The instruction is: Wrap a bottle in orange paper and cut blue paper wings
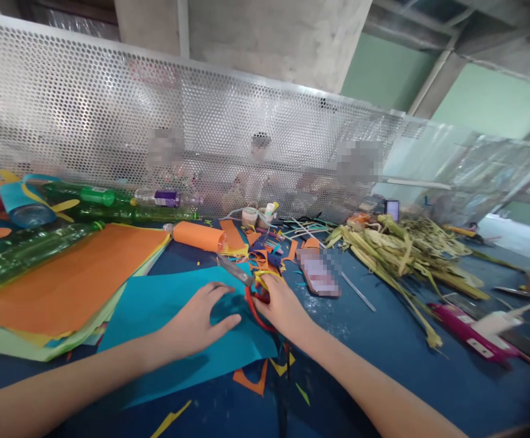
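My right hand (289,310) grips a pair of scissors (240,273) by the red handles, with the blades pointing up and to the left. A bit of yellow shows at its fingertips; I cannot tell whether it is held. Beneath both hands lies a sheet of blue paper (159,295). My left hand (196,322) hovers over or rests on this sheet, thumb and fingers apart and nothing in them. Beyond the blades is a plastic bottle wrapped in orange paper (198,236).
Orange and other coloured sheets (77,274) are stacked at left, with green bottles (31,252) around them. Paper scraps (253,380) litter the blue table. Rightward are a phone (318,274), dried husks (397,255) and a pink power strip (468,331). A perforated metal panel (228,121) stands behind.
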`<action>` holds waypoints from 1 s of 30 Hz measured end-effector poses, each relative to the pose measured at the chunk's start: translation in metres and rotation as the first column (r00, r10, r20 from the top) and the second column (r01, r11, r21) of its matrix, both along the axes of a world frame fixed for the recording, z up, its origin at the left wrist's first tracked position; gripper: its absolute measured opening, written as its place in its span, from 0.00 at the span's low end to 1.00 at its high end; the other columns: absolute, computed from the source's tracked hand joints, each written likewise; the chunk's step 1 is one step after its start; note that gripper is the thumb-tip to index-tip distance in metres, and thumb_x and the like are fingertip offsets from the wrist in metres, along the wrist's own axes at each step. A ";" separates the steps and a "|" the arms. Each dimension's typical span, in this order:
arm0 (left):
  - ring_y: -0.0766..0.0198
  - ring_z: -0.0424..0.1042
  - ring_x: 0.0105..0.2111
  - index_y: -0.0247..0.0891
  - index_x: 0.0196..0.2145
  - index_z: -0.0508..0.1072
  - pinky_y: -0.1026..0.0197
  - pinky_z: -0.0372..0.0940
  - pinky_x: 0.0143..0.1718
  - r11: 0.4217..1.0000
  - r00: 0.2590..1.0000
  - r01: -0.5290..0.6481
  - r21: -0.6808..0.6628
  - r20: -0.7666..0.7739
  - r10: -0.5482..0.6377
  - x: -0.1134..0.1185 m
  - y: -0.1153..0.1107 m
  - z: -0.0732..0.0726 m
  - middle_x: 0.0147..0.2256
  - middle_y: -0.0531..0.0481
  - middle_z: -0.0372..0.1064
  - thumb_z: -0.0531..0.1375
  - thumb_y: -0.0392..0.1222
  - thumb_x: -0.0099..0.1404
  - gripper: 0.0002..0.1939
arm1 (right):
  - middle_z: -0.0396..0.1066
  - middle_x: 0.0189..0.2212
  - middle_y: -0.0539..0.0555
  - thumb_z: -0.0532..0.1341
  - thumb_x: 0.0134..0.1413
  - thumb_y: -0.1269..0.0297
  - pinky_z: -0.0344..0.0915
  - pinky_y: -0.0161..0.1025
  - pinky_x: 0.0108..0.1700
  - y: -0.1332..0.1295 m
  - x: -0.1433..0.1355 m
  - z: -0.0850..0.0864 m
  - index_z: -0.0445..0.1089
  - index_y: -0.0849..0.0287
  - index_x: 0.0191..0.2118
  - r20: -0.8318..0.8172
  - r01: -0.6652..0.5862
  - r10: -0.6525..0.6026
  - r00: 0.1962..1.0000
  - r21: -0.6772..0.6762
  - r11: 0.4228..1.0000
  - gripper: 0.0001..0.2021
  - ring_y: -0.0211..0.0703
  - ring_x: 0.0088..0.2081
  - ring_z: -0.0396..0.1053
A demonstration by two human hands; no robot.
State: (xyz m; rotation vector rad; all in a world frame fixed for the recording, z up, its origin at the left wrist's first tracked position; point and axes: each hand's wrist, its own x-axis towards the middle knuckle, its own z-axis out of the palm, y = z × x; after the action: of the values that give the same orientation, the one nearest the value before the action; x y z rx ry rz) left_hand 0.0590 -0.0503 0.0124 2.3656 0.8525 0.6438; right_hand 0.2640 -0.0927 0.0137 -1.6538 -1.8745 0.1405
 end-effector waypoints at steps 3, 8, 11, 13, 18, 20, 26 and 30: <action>0.53 0.65 0.50 0.38 0.53 0.65 0.52 0.60 0.52 0.949 0.981 0.036 -0.315 0.193 0.026 0.002 -0.006 -0.001 0.51 0.42 0.64 0.54 0.55 0.61 0.26 | 0.70 0.40 0.61 0.60 0.52 0.63 0.65 0.44 0.45 -0.005 -0.013 0.002 0.64 0.64 0.44 0.028 -0.066 0.068 0.997 -0.063 0.996 0.15 0.50 0.44 0.68; 0.55 0.69 0.44 0.37 0.50 0.67 0.56 0.63 0.47 0.744 0.885 0.184 -0.643 0.437 0.159 0.014 -0.004 -0.012 0.46 0.45 0.70 0.56 0.53 0.61 0.23 | 0.70 0.43 0.62 0.60 0.52 0.58 0.64 0.43 0.47 -0.015 -0.031 0.012 0.64 0.65 0.47 0.054 -0.115 0.118 0.992 -0.044 0.992 0.20 0.51 0.47 0.67; 0.58 0.71 0.37 0.36 0.48 0.68 0.57 0.66 0.41 0.615 0.848 0.259 -0.745 0.481 0.225 0.016 -0.002 -0.017 0.42 0.44 0.72 0.59 0.52 0.59 0.23 | 0.72 0.40 0.60 0.55 0.57 0.55 0.65 0.41 0.45 -0.020 -0.028 0.018 0.68 0.63 0.44 0.102 -0.134 0.132 0.986 0.022 0.991 0.17 0.48 0.44 0.69; 0.61 0.72 0.33 0.35 0.46 0.69 0.58 0.66 0.39 0.566 0.832 0.283 -0.774 0.492 0.256 0.015 -0.001 -0.016 0.41 0.44 0.72 0.60 0.51 0.58 0.22 | 0.74 0.35 0.55 0.51 0.60 0.56 0.66 0.37 0.39 -0.017 -0.016 0.021 0.69 0.59 0.40 0.094 -0.097 0.090 0.991 0.074 0.993 0.15 0.42 0.36 0.72; 0.64 0.72 0.31 0.34 0.41 0.72 0.60 0.67 0.37 0.531 0.817 0.278 -0.801 0.487 0.308 0.009 0.000 -0.011 0.41 0.42 0.72 0.62 0.49 0.57 0.18 | 0.73 0.37 0.50 0.51 0.59 0.62 0.64 0.32 0.38 0.013 0.057 0.026 0.64 0.55 0.43 0.158 0.278 -0.304 0.939 0.168 0.946 0.09 0.39 0.38 0.69; 0.64 0.72 0.30 0.33 0.40 0.72 0.60 0.67 0.37 0.523 0.821 0.270 -0.809 0.477 0.313 0.009 0.000 -0.010 0.41 0.42 0.73 0.62 0.48 0.58 0.17 | 0.73 0.38 0.53 0.53 0.54 0.68 0.62 0.37 0.44 0.025 0.097 0.023 0.65 0.57 0.40 0.190 0.369 -0.395 0.899 0.158 0.916 0.08 0.46 0.45 0.65; 0.63 0.73 0.31 0.33 0.40 0.71 0.60 0.68 0.37 0.531 0.829 0.246 -0.811 0.460 0.319 0.011 0.000 -0.009 0.41 0.42 0.73 0.61 0.49 0.57 0.18 | 0.75 0.33 0.51 0.52 0.52 0.69 0.59 0.41 0.44 0.036 0.170 0.009 0.65 0.56 0.35 0.260 0.502 -0.502 0.825 0.071 0.862 0.07 0.49 0.43 0.63; 0.62 0.73 0.32 0.33 0.41 0.71 0.61 0.68 0.37 0.543 0.836 0.236 -0.806 0.453 0.310 0.011 0.000 -0.009 0.39 0.42 0.74 0.61 0.49 0.58 0.18 | 0.74 0.35 0.51 0.51 0.53 0.67 0.58 0.41 0.45 0.038 0.168 0.006 0.64 0.55 0.37 0.306 0.547 -0.523 0.796 0.007 0.837 0.08 0.48 0.46 0.63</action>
State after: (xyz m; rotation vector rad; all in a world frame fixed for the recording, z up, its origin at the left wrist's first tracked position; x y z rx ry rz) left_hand 0.0699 -0.0500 0.0039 1.1568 0.7037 0.6694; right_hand 0.4317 -0.0550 0.0192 -2.3039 -1.5271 -0.2899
